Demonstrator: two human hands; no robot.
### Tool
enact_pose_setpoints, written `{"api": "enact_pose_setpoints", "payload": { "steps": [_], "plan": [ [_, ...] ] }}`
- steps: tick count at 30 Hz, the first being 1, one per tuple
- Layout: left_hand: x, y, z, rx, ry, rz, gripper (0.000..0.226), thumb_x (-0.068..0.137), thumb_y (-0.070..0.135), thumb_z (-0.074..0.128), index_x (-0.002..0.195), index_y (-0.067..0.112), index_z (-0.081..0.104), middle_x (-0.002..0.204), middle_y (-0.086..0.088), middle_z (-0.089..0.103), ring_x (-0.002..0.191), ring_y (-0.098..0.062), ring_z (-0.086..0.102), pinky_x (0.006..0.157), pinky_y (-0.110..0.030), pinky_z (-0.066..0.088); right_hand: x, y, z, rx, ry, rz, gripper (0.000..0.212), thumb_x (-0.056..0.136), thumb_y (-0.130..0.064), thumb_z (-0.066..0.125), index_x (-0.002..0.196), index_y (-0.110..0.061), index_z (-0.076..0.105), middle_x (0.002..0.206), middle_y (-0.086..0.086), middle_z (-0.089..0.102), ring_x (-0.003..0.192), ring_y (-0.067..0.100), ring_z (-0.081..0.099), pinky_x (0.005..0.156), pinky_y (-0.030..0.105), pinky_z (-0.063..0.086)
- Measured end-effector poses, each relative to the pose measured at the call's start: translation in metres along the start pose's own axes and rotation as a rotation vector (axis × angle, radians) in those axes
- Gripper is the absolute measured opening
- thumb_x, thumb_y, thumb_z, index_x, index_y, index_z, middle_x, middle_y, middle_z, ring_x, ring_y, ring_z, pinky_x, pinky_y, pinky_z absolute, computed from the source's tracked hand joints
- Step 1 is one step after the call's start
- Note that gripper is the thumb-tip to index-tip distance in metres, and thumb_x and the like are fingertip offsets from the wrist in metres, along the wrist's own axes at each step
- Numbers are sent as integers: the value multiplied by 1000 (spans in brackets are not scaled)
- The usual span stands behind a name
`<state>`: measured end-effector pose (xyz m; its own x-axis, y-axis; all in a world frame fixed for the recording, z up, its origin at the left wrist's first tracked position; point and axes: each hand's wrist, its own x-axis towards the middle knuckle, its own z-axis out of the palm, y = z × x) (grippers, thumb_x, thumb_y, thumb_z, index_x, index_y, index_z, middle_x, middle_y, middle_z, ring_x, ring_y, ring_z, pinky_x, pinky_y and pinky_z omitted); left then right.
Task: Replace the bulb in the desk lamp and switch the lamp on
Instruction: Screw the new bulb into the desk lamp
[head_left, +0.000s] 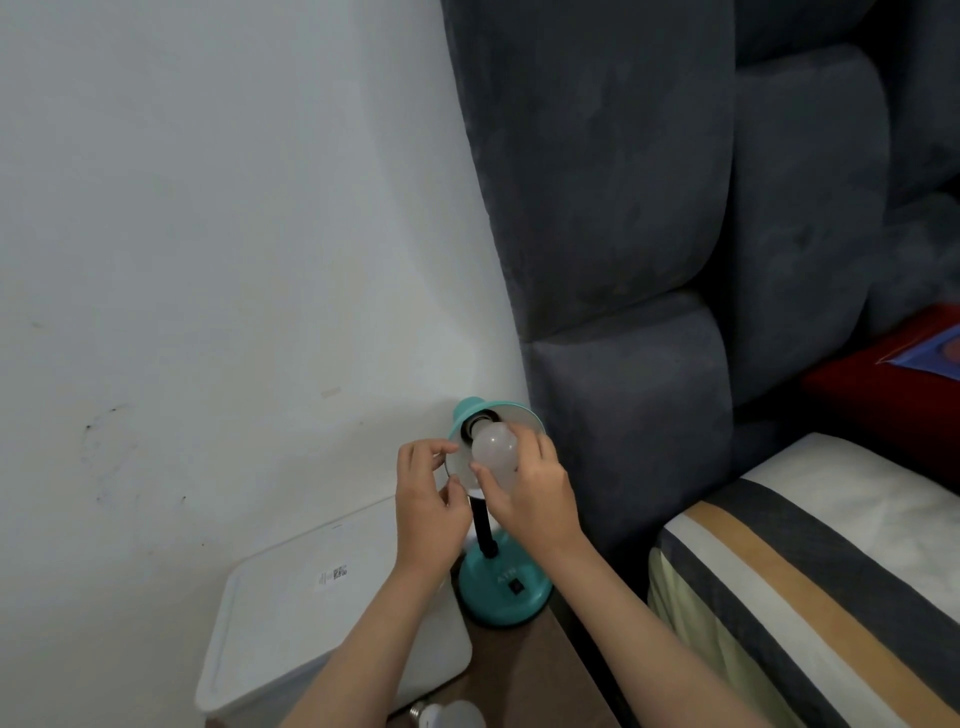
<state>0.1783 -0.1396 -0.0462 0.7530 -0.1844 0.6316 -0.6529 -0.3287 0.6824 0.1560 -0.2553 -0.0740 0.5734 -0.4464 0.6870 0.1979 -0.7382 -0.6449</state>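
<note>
A teal desk lamp stands on a wooden bedside surface, its round base (504, 592) carrying a black switch (515, 586). Its shade (511, 415) is tipped up toward me. A white bulb (493, 448) sits at the black socket inside the shade. My right hand (535, 493) grips this bulb with fingers curled round it. My left hand (428, 499) pinches the left rim of the shade. A second white bulb (449, 716) lies at the bottom edge of the view, screw base pointing left.
A white lidded plastic box (311, 623) stands left of the lamp. A dark grey padded headboard (649, 234) rises right behind the lamp. A striped mattress (805, 571) fills the lower right. A white wall (208, 260) is at the left.
</note>
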Motion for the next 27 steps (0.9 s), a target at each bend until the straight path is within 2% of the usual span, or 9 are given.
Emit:
{"api": "enact_pose_setpoints", "payload": {
  "steps": [3,7,12,15,18,22,27],
  "plan": [
    [1,2,0,11,0,2,57,79,-11,52,93,44,45,105,11,44,108,2,49,85,-39,56,1,-2,0,19,-1,39,55,79,-36,72,119,-4,52,109,15,60,87,31,65,65,33,55],
    [2,3,0,10,-4,-9,59,79,-11,52,92,46,44,106,21,42,108,2,49,86,-40,55,1,-2,-1,28,-5,66,56,79,-39,71,119,-4,52,108,16,61,88,30,64,66,34,55],
    [2,4,-1,15,-6,2,59,79,-11,52,91,46,44,105,21,41,110,-5,51,84,-34,55,3,-4,-2,43,-3,104,57,79,-41,70,119,-4,51,109,16,61,90,30,63,68,31,52],
    [3,3,0,27,-2,-1,58,79,-11,51,92,45,45,105,15,43,109,1,49,85,-37,55,3,-4,-1,50,0,114,58,79,-44,69,119,-6,51,109,14,62,91,27,63,69,28,51],
    [2,3,0,27,4,-12,53,79,-12,51,94,39,47,108,6,44,108,1,50,87,-41,55,2,-4,1,66,-5,133,58,79,-44,69,119,-6,50,109,13,61,93,26,62,71,27,50],
    [2,2,-2,21,-1,-27,44,79,-12,50,98,28,49,108,4,44,107,2,49,88,-46,53,0,-10,0,134,-20,171,56,80,-37,71,121,-7,48,116,12,55,101,23,56,79,23,45],
    [-1,10,-10,28,-56,-55,40,80,-12,46,106,18,53,111,1,48,107,-8,52,90,-38,51,-5,-19,-10,105,-119,213,59,83,-24,67,133,-7,40,126,13,45,107,27,55,84,30,49]
  ]
}}
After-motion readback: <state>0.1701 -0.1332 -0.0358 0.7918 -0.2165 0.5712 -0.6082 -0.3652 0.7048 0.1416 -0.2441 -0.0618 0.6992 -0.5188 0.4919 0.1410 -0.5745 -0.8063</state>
